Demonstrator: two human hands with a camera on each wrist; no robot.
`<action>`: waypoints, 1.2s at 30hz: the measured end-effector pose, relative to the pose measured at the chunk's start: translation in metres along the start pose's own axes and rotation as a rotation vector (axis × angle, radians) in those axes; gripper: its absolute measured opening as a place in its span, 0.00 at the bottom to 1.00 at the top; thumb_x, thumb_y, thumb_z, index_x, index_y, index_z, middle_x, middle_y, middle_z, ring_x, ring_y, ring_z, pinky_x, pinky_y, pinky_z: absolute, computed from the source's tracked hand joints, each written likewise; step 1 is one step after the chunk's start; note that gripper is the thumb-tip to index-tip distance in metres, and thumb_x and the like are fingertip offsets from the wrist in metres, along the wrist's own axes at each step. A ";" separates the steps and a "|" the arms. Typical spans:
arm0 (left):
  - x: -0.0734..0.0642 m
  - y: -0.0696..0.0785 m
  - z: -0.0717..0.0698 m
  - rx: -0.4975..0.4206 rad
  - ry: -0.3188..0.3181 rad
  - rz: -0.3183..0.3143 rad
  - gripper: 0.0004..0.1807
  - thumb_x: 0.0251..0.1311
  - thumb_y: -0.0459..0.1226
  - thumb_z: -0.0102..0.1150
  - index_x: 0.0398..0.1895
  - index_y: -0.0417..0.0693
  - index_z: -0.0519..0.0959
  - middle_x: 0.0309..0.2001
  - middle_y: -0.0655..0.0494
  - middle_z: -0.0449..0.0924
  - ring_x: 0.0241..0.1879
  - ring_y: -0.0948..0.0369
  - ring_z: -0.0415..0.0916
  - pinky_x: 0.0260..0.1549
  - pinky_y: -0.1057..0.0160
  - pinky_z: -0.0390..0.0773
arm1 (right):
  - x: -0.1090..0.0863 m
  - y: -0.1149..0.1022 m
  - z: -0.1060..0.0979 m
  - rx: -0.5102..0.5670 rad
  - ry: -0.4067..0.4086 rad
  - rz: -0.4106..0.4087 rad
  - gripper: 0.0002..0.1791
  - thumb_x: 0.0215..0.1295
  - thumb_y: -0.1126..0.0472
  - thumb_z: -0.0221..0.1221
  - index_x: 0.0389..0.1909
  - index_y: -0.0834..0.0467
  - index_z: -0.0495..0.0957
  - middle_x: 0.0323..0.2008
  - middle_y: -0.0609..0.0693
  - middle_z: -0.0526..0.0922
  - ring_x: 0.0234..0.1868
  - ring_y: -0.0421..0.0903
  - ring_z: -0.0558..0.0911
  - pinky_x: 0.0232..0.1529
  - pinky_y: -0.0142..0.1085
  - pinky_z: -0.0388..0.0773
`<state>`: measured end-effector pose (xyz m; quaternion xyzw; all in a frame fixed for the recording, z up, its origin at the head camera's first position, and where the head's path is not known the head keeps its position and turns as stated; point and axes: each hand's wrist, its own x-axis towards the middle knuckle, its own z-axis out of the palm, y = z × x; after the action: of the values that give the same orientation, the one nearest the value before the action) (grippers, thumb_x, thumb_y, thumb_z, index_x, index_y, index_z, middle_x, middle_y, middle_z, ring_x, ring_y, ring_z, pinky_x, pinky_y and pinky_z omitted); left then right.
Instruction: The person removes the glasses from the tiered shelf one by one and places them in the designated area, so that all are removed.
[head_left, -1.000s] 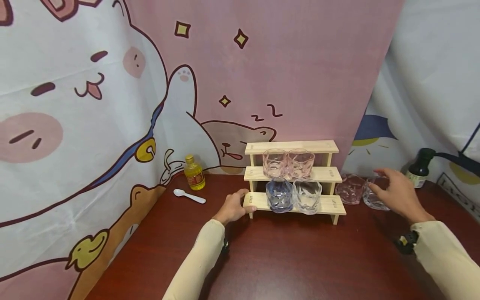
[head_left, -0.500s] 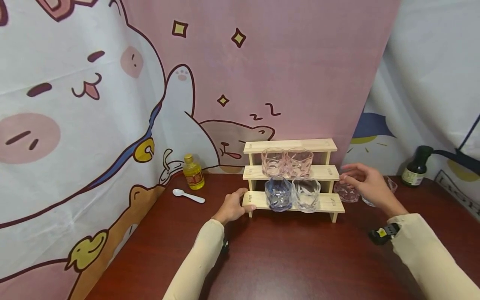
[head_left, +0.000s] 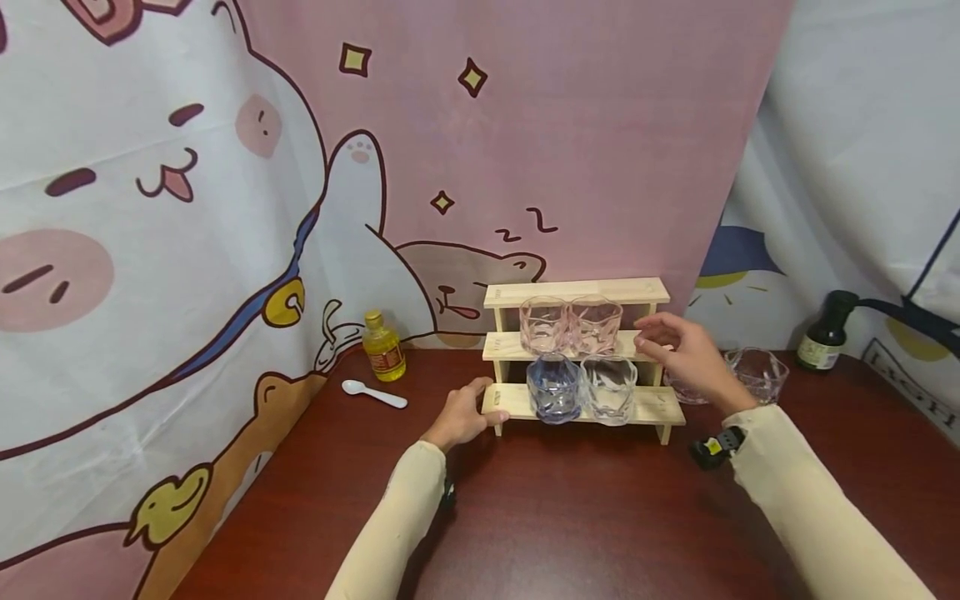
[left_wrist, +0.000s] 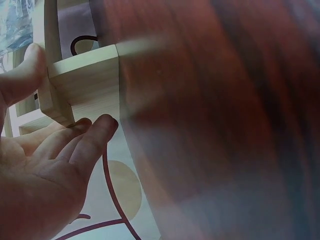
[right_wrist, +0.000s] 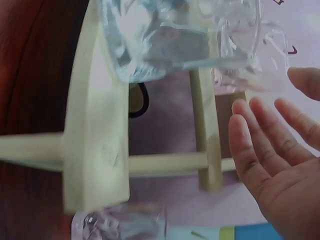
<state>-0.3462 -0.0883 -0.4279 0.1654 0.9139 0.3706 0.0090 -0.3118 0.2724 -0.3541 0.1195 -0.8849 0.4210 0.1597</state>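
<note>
A three-tier wooden display stand (head_left: 576, 292) stands on the table. My left hand (head_left: 459, 415) grips the left end of its lowest tier, thumb in front and fingers at the side in the left wrist view. Two pink glasses (head_left: 595, 327) sit on the middle tier. Below them, a blue glass (head_left: 555, 390) and a clear glass (head_left: 609, 390) share the lowest tier. My right hand (head_left: 692, 358) hovers at the right end of the middle tier, fingers loosely bent and holding nothing, apart from the nearer pink glass. Another pink glass (head_left: 684, 390) is partly hidden behind it.
A second clear glass (head_left: 759, 375) stands on the table to the right. Farther right is a dark sauce bottle (head_left: 823, 333). At the left are a yellow oil bottle (head_left: 384, 348) and a white spoon (head_left: 375, 393). A printed cloth hangs behind.
My right hand has moved left, from the clear glass on the table to the right end of the stand's middle tier. My left hand stays on the stand.
</note>
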 end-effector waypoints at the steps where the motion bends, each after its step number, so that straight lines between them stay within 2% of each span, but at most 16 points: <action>1: 0.000 0.000 0.000 0.001 0.000 0.000 0.35 0.58 0.41 0.72 0.67 0.43 0.71 0.63 0.43 0.78 0.64 0.44 0.73 0.65 0.44 0.70 | 0.002 -0.003 0.002 -0.014 0.006 0.001 0.22 0.73 0.54 0.58 0.61 0.62 0.73 0.50 0.63 0.84 0.46 0.51 0.85 0.38 0.38 0.82; 5: -0.001 0.001 0.000 -0.005 0.003 -0.001 0.35 0.58 0.41 0.72 0.67 0.42 0.70 0.63 0.42 0.77 0.65 0.42 0.72 0.66 0.43 0.69 | 0.010 -0.013 0.007 -0.049 0.012 0.015 0.26 0.73 0.53 0.59 0.66 0.61 0.69 0.55 0.64 0.81 0.54 0.62 0.81 0.44 0.46 0.80; 9: -0.001 0.002 0.000 -0.005 0.001 -0.001 0.35 0.58 0.41 0.72 0.67 0.42 0.70 0.63 0.42 0.77 0.65 0.42 0.72 0.66 0.43 0.69 | 0.017 -0.017 0.012 -0.044 -0.020 0.038 0.34 0.72 0.51 0.58 0.72 0.62 0.61 0.62 0.67 0.74 0.61 0.66 0.77 0.53 0.59 0.77; 12: 0.000 0.003 -0.001 0.000 -0.004 -0.006 0.36 0.58 0.41 0.72 0.68 0.42 0.70 0.63 0.42 0.77 0.65 0.42 0.72 0.66 0.42 0.68 | 0.021 -0.019 0.014 -0.033 -0.045 0.056 0.39 0.72 0.49 0.59 0.75 0.61 0.56 0.66 0.68 0.70 0.65 0.68 0.73 0.58 0.62 0.74; 18: 0.000 0.003 0.000 0.004 -0.006 -0.021 0.35 0.58 0.41 0.72 0.68 0.44 0.70 0.63 0.42 0.77 0.64 0.42 0.73 0.65 0.42 0.69 | 0.031 -0.022 0.019 -0.030 -0.090 0.080 0.45 0.69 0.45 0.61 0.78 0.59 0.52 0.71 0.70 0.64 0.68 0.68 0.70 0.61 0.63 0.71; 27: -0.001 0.001 0.000 0.002 -0.003 -0.007 0.33 0.58 0.41 0.72 0.66 0.45 0.71 0.61 0.43 0.78 0.62 0.43 0.73 0.64 0.43 0.69 | 0.040 -0.026 0.027 -0.020 -0.110 0.082 0.48 0.67 0.44 0.63 0.78 0.59 0.51 0.73 0.69 0.62 0.66 0.66 0.72 0.59 0.60 0.74; 36: -0.002 0.001 0.000 0.003 0.000 -0.004 0.33 0.58 0.41 0.72 0.66 0.46 0.71 0.60 0.43 0.79 0.61 0.43 0.74 0.64 0.43 0.70 | 0.043 -0.029 0.033 -0.040 -0.116 0.096 0.49 0.66 0.43 0.64 0.79 0.57 0.49 0.71 0.67 0.66 0.63 0.65 0.73 0.58 0.61 0.73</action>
<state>-0.3444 -0.0880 -0.4274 0.1636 0.9148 0.3692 0.0095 -0.3475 0.2249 -0.3365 0.0979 -0.9056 0.4027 0.0904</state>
